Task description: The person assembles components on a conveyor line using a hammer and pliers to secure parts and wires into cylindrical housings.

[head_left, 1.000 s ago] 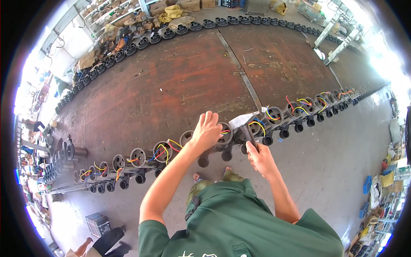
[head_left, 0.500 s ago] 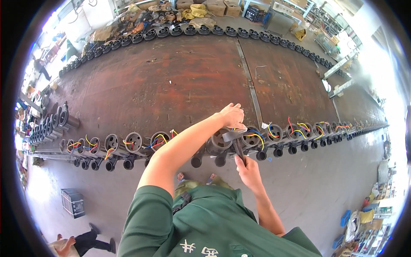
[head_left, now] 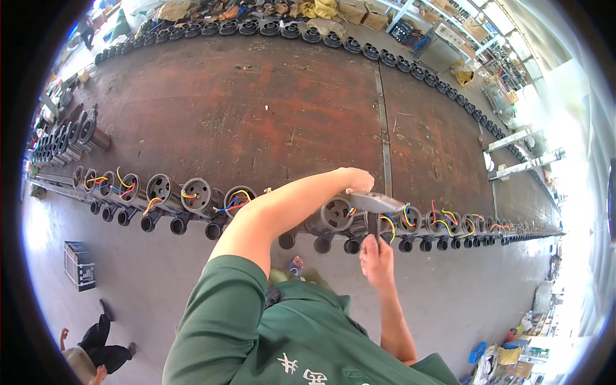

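Observation:
My right hand [head_left: 377,262] is closed round the dark handle of a hammer [head_left: 378,204], its broad grey metal head level over the row of parts. Beside that head, my left hand [head_left: 360,180] bends down over the table edge; its fingers are mostly hidden, so I cannot tell what they hold. Just below it stands a dark cylindrical housing [head_left: 336,213] with holes in its inner face and coloured wires at its right side. The hammer head partly covers the neighbouring housing, where a yellow wire [head_left: 393,226] hangs out.
More housings [head_left: 200,197] with wires line the near edge of the brown table [head_left: 256,122]. Dark round parts [head_left: 269,29] run along the far edge. Several housings [head_left: 90,131] stand at the left. A crate [head_left: 79,266] and another person [head_left: 96,350] are on the floor at lower left.
The hammer head has risen and shifted right, turning more level. My left hand has tipped downward, hiding its fingers. The whole view has shifted and turned slightly.

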A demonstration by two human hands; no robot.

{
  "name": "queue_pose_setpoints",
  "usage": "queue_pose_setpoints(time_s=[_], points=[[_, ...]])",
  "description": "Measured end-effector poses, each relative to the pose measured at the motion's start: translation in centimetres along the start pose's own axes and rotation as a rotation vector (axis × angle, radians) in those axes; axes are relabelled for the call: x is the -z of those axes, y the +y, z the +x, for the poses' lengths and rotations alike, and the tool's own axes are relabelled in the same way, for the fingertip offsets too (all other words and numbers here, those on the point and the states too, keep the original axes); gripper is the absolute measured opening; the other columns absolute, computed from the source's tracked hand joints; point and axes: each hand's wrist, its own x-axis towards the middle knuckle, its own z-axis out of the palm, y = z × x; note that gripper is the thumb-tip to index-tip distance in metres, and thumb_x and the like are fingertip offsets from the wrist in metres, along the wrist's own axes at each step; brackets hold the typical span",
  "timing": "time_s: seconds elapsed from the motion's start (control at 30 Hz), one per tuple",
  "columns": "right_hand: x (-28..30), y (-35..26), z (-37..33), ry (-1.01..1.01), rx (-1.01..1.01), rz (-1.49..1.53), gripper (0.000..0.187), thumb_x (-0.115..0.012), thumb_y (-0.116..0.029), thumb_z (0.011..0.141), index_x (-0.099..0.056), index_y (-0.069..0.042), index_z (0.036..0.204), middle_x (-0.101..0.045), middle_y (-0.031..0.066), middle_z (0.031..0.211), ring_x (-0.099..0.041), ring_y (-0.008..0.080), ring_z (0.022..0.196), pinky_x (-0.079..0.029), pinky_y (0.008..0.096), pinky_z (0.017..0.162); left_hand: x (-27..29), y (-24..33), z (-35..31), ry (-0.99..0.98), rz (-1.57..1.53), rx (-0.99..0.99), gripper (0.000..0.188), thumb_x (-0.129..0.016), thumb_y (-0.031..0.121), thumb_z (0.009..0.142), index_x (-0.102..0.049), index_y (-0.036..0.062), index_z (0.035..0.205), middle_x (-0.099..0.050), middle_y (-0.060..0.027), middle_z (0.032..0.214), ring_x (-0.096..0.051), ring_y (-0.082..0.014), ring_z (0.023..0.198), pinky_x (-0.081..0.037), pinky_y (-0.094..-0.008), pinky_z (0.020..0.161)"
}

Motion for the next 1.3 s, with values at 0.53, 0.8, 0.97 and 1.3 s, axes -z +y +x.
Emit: queue_pose_setpoints(time_s=[0.53, 0.8, 0.97, 1.3], points=[[0.2, 4.0, 1.7, 0.115, 0.061, -0.342, 0.044, -0.053, -0.047, 0.105, -0.057, -0.009, 0.084, -0.050, -0.0029, 0.062, -0.043, 0.0052, 0.049, -0.032, 0.0236, 0.043, 3.8, 5.2, -2.5, -0.006, -0.070, 0.043, 0.064, -0.064, 0.062, 0.089, -0.077, 0.0005, 0.096, -0.074, -0.0195, 0.096, -0.072, -0.0364, 0.091, -0.056, -0.0481, 0.077], [0.6, -2.2, 1.4, -0.045, -0.249, -0.106, 0.046, -0.047, -0.049, 0.108, -0.052, -0.011, 0.083, -0.041, -0.0066, 0.060, -0.034, 0.0026, 0.047, -0.027, 0.0230, 0.041, 4.7, 4.7, -4.6, 0.084, -0.017, 0.016, 0.056, -0.063, 0.055, 0.090, -0.076, 0.0031, 0.106, -0.074, -0.0204, 0.107, -0.070, -0.0402, 0.105, -0.056, -0.0499, 0.087], [0.9, -0.1, 0.7, 0.026, 0.152, -0.206, 0.042, -0.050, -0.042, 0.107, -0.056, -0.007, 0.085, -0.046, -0.0019, 0.060, -0.043, 0.0103, 0.050, -0.036, 0.0302, 0.047, 2.4, 2.5, -2.7, 0.107, -0.018, 0.030, 0.051, -0.062, 0.051, 0.091, -0.076, 0.0037, 0.106, -0.074, -0.0207, 0.107, -0.069, -0.0403, 0.106, -0.056, -0.0502, 0.088], [-0.4, -2.7, 1.5, -0.038, -0.247, -0.085, 0.051, -0.044, -0.056, 0.107, -0.053, -0.010, 0.085, -0.040, -0.0066, 0.059, -0.033, 0.0030, 0.045, -0.027, 0.0228, 0.040, 3.7, 3.8, -5.8, 0.135, -0.112, 0.096, 0.063, -0.064, 0.060, 0.089, -0.075, 0.0027, 0.113, -0.074, -0.0178, 0.115, -0.068, -0.0386, 0.111, -0.055, -0.0483, 0.091]])
